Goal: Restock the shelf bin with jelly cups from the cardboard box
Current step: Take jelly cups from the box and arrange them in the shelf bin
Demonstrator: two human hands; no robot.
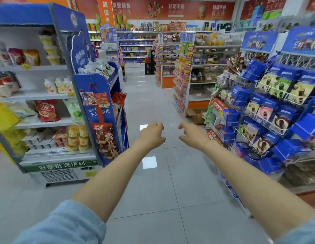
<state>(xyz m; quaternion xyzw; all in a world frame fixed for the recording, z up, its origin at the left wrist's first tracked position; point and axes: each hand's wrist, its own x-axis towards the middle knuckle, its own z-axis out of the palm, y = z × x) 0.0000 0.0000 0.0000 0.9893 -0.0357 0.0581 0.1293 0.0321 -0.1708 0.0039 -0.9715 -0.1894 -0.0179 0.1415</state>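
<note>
Both my arms reach straight out over the shop aisle. My left hand point(152, 133) and my right hand point(192, 133) hang side by side with fingers loosely curled, and neither holds anything. An open cardboard box point(195, 115) sits on the floor farther down the aisle on the right, at the foot of a shelf. Its contents do not show. I cannot pick out jelly cups or the shelf bin among the shelves.
A chilled display case point(47, 110) with dairy packs and a blue cardboard stand point(100, 110) line the left. A wire rack point(269, 110) of blue snack boxes juts in from the right. Grey tiled floor point(153, 182) runs ahead between them toward more shelves.
</note>
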